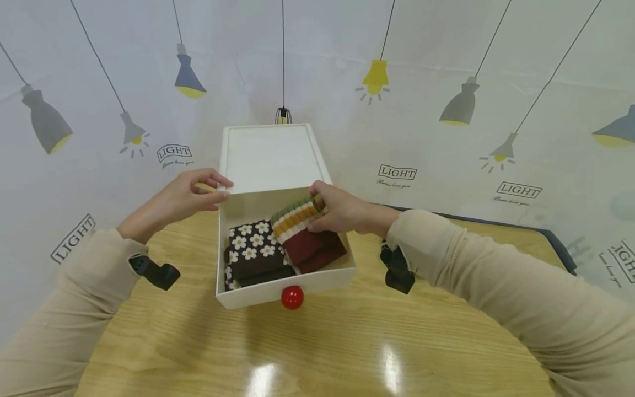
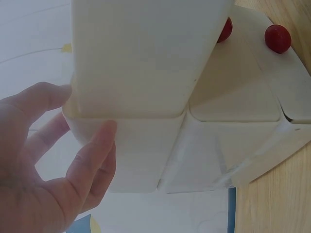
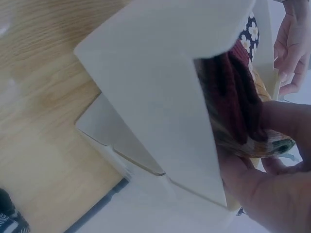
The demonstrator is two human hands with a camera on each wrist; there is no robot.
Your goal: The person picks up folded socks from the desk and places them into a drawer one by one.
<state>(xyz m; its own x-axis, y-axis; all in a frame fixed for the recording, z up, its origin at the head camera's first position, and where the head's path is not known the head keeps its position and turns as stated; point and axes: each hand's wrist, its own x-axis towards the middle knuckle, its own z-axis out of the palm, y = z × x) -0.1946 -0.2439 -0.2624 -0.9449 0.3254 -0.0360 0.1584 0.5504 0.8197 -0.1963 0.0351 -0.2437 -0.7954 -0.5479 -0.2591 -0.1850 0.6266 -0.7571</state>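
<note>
Striped sock (image 1: 296, 216) sits at the back right of the open white drawer (image 1: 283, 289), right hand (image 1: 339, 212) grip clamped on it, left hand (image 1: 186, 196) fingers pinching the drawer's back-left corner; a bunched sock could jam the drawer.

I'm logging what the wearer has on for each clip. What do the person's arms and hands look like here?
Both arms wear long beige sleeves of soft cloth that end at the wrists. A small black device is strapped under each wrist: one on the left, one on the right. The left hand and the right hand are bare, with no gloves; no rings or watch show.
</note>
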